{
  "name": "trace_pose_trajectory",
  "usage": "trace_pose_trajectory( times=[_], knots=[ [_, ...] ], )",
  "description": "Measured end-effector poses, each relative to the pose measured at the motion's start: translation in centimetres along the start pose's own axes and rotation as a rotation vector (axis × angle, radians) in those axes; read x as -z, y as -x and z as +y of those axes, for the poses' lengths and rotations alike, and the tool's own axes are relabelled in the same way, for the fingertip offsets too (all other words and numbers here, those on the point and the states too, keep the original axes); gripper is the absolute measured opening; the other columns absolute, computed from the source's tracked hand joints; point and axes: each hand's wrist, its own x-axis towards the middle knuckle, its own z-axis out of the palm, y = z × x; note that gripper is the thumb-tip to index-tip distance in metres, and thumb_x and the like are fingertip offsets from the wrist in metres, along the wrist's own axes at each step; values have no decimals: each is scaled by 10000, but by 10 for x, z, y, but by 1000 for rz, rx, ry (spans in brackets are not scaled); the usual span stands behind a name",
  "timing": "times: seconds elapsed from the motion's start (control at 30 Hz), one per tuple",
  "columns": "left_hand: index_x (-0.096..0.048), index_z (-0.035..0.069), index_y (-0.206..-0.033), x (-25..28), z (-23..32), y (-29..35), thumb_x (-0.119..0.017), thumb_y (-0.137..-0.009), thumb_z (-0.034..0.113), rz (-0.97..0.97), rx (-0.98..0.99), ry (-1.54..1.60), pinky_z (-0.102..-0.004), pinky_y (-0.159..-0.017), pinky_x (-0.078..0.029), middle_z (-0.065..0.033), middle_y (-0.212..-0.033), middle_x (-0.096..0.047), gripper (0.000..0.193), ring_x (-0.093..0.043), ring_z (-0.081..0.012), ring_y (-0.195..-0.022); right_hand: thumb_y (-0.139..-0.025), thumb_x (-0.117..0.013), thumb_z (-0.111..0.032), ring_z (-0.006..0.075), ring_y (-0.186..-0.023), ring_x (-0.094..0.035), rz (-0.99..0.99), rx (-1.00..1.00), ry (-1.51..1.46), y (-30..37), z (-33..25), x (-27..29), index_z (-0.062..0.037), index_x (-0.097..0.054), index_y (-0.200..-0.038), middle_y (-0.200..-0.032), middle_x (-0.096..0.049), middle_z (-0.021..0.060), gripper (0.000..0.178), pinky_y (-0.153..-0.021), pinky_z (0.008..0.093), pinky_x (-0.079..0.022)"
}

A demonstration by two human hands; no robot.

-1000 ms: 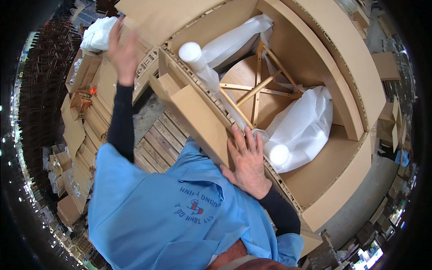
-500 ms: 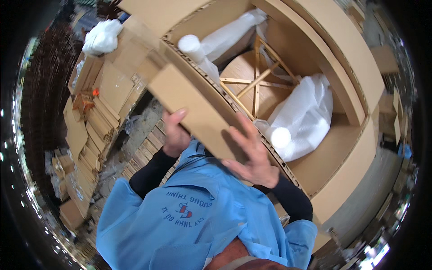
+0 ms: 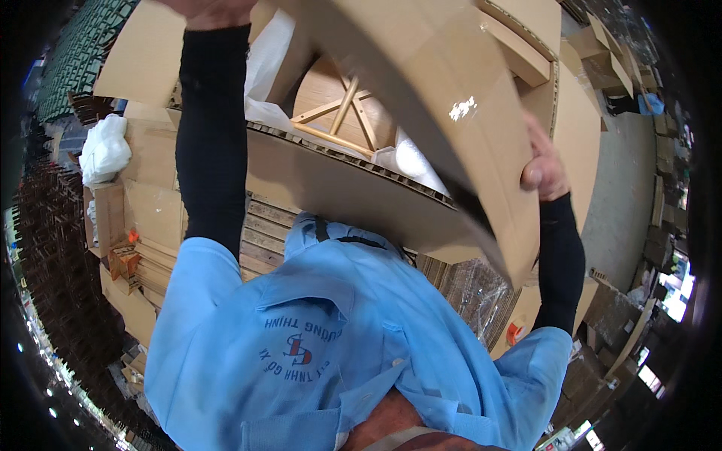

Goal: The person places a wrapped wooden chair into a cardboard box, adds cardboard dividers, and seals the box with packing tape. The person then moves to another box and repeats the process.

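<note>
A long, broad cardboard panel (image 3: pixel 481 165) slants across the open cardboard box (image 3: pixel 331 173), blurred along its near edge and marked with a torn white patch. My right hand (image 3: pixel 547 169) grips the panel's right side, thumb on its face. My left hand (image 3: pixel 214 10) reaches past the box's far left part; the frame's top edge cuts off its fingers. Inside the box lies a round wooden piece with crossed bars (image 3: pixel 320 86), beside white foam wrap (image 3: pixel 268 56). The panel hides much of the box's right half.
At left, a white wrapped bundle (image 3: pixel 105 150) rests on stacked cardboard (image 3: pixel 154 199). Wooden slats (image 3: pixel 263 233) show below the box. Bundled cardboard sheets (image 3: pixel 470 289) with clear film are near my right side. More cartons (image 3: pixel 602 64) stand at the far right.
Both hands have moved up and apart from near my body. The narrow cardboard piece once between them is no longer seen there; a broad panel now covers part of the box.
</note>
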Motion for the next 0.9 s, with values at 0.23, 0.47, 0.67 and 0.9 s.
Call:
trace_pose_trajectory(
  times=[0.23,0.47,0.67,0.9],
  knots=[
    [-488,56,-1352,28,-12,-14,-581,-929,551,350,25,-136,-444,-1013,-471,-173,-1261,-605,658,-558,-302,-1203,-625,-741,-319,221,-1257,-530,287,-112,118,20,5,62,25,-398,-1462,-1385,-531,126,968,-1081,318,-386],
    [-535,89,-1344,107,65,8,-612,-934,475,471,-21,-554,-445,-966,-509,-100,-1269,-621,567,-601,-275,-1146,-654,-777,-230,248,-1237,-531,219,104,579,-44,49,13,-62,-480,-1445,-1358,-563,139,861,-1101,360,-353],
    [-496,-66,-1349,125,160,63,-364,-1037,357,670,16,-1193,-406,-1126,-359,-202,-1415,-512,542,-507,-296,-1294,-651,-827,-239,365,-1161,-587,165,207,966,-25,88,-15,-74,-566,-1352,-1319,-548,237,766,-999,415,-465],
    [-489,22,-1408,76,218,128,-547,-853,680,450,313,-1019,-470,-1161,-299,-231,-1465,-447,863,-428,-350,-1372,-817,-759,-139,346,-1195,-593,192,248,866,-7,128,-25,-112,-617,-1285,-1349,-570,194,489,-987,388,-489]
  ],
)
